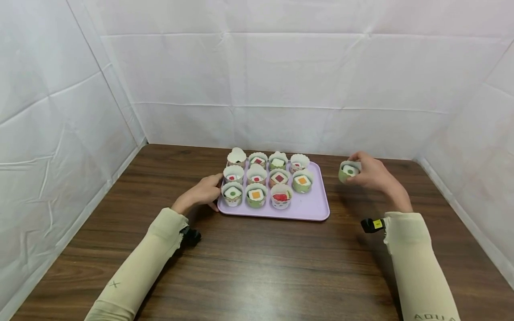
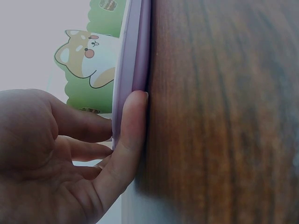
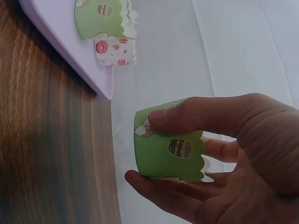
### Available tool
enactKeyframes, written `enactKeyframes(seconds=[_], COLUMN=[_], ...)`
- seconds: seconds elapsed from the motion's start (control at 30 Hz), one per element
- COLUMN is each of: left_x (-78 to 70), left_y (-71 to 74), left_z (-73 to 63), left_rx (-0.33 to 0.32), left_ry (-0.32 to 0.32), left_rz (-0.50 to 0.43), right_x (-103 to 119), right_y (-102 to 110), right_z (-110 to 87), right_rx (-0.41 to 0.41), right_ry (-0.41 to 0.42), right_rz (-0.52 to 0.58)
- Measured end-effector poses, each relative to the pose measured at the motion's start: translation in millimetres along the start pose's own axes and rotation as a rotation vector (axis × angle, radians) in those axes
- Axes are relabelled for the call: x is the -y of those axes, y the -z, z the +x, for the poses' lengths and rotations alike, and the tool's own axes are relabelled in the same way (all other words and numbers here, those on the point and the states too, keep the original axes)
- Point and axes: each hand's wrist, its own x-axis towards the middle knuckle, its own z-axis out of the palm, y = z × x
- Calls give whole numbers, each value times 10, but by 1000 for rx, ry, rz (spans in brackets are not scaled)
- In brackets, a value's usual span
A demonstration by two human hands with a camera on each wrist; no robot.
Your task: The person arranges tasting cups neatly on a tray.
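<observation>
My right hand (image 1: 371,173) holds a green paper baking cup (image 1: 348,171) in the air, to the right of the tray. Inside that cup shows a white piece with a green centre; the right wrist view has thumb and fingers around the printed wall (image 3: 163,149). With thumb and fingers, my left hand (image 1: 202,192) pinches the left rim of the lilac tray (image 1: 309,209). On the tray stand several paper cups in rows, among them a green one with an orange-centred piece (image 1: 302,181) and a white one with red fruit (image 1: 280,197).
The tray lies on a dark wood table (image 1: 261,263), near its back edge. White sheeting (image 1: 281,76) hangs behind the table and along both sides. A cup with a dog print (image 2: 91,60) stands just inside the rim by my left fingers.
</observation>
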Motion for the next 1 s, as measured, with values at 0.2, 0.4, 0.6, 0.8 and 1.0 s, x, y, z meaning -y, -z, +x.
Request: enactKeyframes(seconds=[0.2,0.4,0.6,0.8,1.0], left_x=[8,21,13,8,8], left_y=[4,-4,-14,-15,-14], left_z=[-4,-5,-10,-4,-3], left_rx=[2,-3,-9,-13,-12], left_ry=[-3,5,4,-1,-3], left_rz=[-10,-2,5,10,8], right_x=[81,159,266,347,424], right_y=[-15,-64,-113,-152,-198], right_z=[8,17,4,6,8], right_rx=[16,32,58,70,83], right_ry=[27,83,92,128,145], right_rz=[-5,-19,-15,-29,-45])
